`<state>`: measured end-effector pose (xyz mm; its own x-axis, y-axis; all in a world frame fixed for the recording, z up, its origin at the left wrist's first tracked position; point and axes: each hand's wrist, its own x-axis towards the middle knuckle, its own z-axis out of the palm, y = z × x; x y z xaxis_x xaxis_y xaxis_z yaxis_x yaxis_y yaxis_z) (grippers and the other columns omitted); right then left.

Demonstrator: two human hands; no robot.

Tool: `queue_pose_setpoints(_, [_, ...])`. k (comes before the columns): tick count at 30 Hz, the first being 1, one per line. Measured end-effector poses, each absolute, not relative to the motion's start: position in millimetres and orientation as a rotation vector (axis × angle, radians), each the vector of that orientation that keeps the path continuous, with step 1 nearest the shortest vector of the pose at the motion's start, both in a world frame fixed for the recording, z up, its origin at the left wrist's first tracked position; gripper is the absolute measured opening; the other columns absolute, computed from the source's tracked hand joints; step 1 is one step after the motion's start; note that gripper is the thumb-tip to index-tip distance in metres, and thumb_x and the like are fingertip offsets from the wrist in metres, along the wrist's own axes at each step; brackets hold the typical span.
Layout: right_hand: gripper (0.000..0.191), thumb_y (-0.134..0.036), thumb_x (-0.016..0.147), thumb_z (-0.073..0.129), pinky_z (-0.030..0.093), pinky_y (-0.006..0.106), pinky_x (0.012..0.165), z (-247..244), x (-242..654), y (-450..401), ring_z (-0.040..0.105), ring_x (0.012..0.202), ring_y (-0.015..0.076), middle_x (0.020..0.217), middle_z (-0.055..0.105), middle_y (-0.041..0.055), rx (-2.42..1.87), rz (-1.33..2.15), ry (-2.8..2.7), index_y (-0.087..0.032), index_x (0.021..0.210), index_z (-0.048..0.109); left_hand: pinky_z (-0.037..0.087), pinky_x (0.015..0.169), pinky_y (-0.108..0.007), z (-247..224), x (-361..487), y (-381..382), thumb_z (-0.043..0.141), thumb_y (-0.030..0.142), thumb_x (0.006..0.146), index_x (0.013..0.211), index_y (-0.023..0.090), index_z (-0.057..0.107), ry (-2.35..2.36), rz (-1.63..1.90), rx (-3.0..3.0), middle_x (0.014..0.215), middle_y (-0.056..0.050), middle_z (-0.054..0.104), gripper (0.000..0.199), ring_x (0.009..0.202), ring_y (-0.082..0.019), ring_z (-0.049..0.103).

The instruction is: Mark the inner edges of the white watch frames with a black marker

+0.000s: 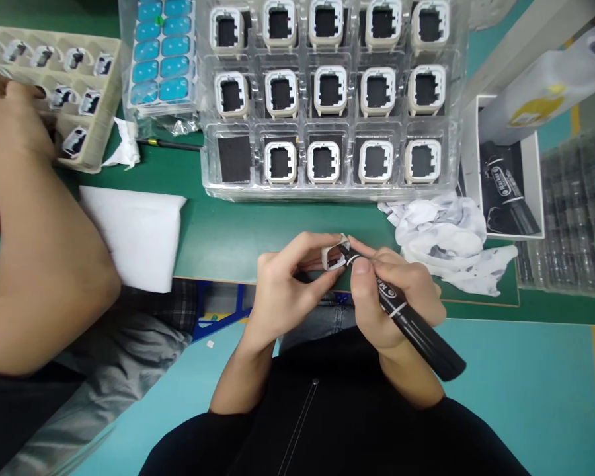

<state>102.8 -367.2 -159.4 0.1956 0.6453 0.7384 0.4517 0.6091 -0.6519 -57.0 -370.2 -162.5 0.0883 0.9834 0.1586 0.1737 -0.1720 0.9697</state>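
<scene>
Between thumb and fingers, my left hand (292,284) grips a small white plastic frame (328,256) by its outer edge, tilted so its opening shows. My right hand (396,291) is wrapped round a black marker (416,330), whose dark tip touches or nearly touches the frame's inner edge. Beyond both hands lies a clear plastic tray (327,192) with several similar white frames standing over dark pads. Its front left compartment holds only a dark pad (235,159).
Stained cloths (441,231) lie right of my hands, beside a white box (539,198) with another marker and a bottle (535,99). On the left are a folded white cloth (133,231), a blue-celled pack (161,53), and a co-worker's arm (39,251) over a beige tray (112,79).
</scene>
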Motion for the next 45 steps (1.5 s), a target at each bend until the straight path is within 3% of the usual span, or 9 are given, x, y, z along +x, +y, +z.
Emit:
queue_pose_setpoints(6, [0.025,-0.006,0.099,0.077,0.085,0.046,0.084,-160,105,-369,0.067,0.054,0.0145,0.071,0.066,-0.0087,-0.978,0.155,-1.541,-0.029,0.099,0.067,0.078,0.098,-0.027,-164,-58,-370,0.097,0.036,0.103,0.130,0.026,0.085,1.221,1.158,1.514,0.127,-0.003,0.093,0.031,0.106,-0.022,0.093])
queue_pose_setpoints(16, [0.027,-0.001,0.099,0.076,0.085,0.043,0.085,-156,103,-372,0.068,0.056,0.0129,0.071,0.065,-0.0090,-1.009,0.158,-1.520,-0.026,0.098,0.064,0.077,0.097,-0.025,-165,-57,-370,0.096,0.033,0.104,0.131,0.025,0.085,1.211,1.186,1.545,0.124,-0.003,0.093,0.030,0.106,-0.021,0.094])
queue_pose_setpoints(26, [0.024,-0.005,0.101,0.075,0.085,0.041,0.084,-156,103,-370,0.070,0.055,0.0136,0.072,0.068,-0.0088,-1.030,0.160,-1.496,-0.027,0.099,0.065,0.078,0.100,-0.027,-165,-58,-369,0.100,0.027,0.099,0.130,0.027,0.086,1.183,1.201,1.486,0.124,-0.002,0.094,0.034,0.108,-0.023,0.094])
queue_pose_setpoints(30, [0.023,-0.005,0.101,0.076,0.086,0.044,0.088,-157,104,-369,0.073,0.056,0.0141,0.071,0.068,-0.0101,-0.990,0.211,-1.486,-0.026,0.101,0.066,0.080,0.098,-0.031,-161,-56,-366,0.107,0.032,0.091,0.127,0.024,0.085,1.169,1.164,1.360,0.117,-0.004,0.094,0.042,0.108,-0.026,0.095])
queue_pose_setpoints(38, [0.020,-0.012,0.101,0.079,0.082,0.034,0.073,-159,101,-369,0.088,0.072,0.0216,0.074,0.074,-0.0065,-1.060,0.253,-1.350,-0.027,0.096,0.066,0.080,0.089,-0.029,-152,-59,-358,0.115,0.034,0.079,0.125,0.023,0.082,1.136,1.057,1.192,0.104,-0.003,0.093,0.057,0.096,-0.025,0.094])
queue_pose_setpoints(45, [0.021,-0.008,0.100,0.077,0.085,0.040,0.086,-157,103,-368,0.077,0.059,0.0147,0.072,0.068,-0.0094,-1.009,0.252,-1.390,-0.026,0.098,0.067,0.081,0.094,-0.033,-158,-58,-361,0.113,0.045,0.084,0.125,0.023,0.082,1.146,1.112,1.280,0.111,-0.005,0.094,0.056,0.104,-0.028,0.095])
